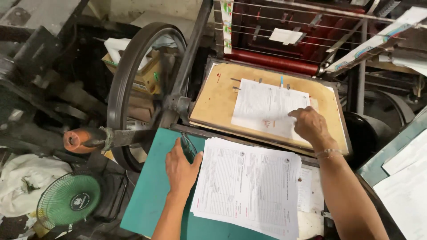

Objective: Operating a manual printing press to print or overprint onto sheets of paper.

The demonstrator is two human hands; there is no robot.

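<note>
While the left hand [181,169] lies flat and empty on the green table [151,186], touching the stack of printed forms [249,189], a flywheel [133,89] stands behind. Farther right, the right hand [311,126] presses bent fingers on a single sheet [267,106] lying on the tan platen [213,102], gripping nothing.

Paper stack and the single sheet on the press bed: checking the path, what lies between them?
In the head view, only the bed's dark front edge separates the stack from the sheet.

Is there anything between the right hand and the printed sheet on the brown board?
Nothing visible. The right hand lies directly on the printed sheet on the brown board, fingers on its right part. The left hand rests apart, at the edge of the paper stack on the green table.
</note>
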